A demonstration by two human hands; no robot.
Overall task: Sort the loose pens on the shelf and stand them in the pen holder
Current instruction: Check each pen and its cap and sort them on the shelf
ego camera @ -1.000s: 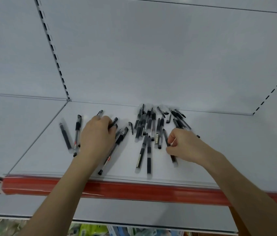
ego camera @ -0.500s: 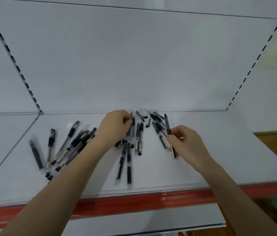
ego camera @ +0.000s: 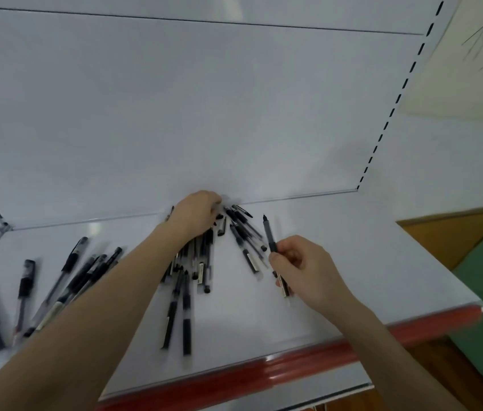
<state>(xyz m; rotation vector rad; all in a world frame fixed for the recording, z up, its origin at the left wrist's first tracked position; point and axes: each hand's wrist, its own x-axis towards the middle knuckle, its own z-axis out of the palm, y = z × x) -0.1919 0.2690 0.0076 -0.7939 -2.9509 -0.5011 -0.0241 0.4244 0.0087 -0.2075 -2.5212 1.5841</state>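
1. Right hand [ego camera: 302, 266] pinches 1 pen [ego camera: 270, 235], long axis pointing up-frame, centre right.
2. Left hand [ego camera: 195, 215] is curled over the pile [ego camera: 203, 264] at shelf [ego camera: 359, 271] centre; grip cannot be told.
3. Pile lies nearer left hand; holder not visible.

Bare shelf [ego camera: 367, 262] right of scattered pens [ego camera: 184, 295]
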